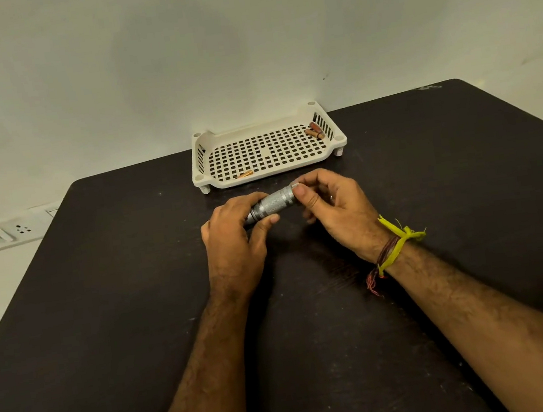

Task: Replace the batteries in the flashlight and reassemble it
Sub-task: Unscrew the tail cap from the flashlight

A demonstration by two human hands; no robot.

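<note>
The table (136, 292) carries a slotted tray (199, 156) holding 3 batteries (314, 131), kept clear of the work. Left hand (232, 235) wraps the flashlight (271, 203) above the table, steadying it; right hand (332, 204) fingertips pinch its end, probably to turn the cap.

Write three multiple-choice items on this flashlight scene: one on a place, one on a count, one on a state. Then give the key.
1. Where does the white tray stand?
A. at the table's far edge, by the wall
B. under the flashlight
C. on the floor

2. How many batteries show in the tray?
A. none
B. three
C. six

3. How is the silver flashlight held?
A. lying alone on the table
B. by the left hand only
C. by both hands

Key: 1 A, it sits against the wall beyond the hands; 2 B, one battery near the front, two batteries at the right end; 3 C, left hand grips its body, right hand pinches its end.
</note>
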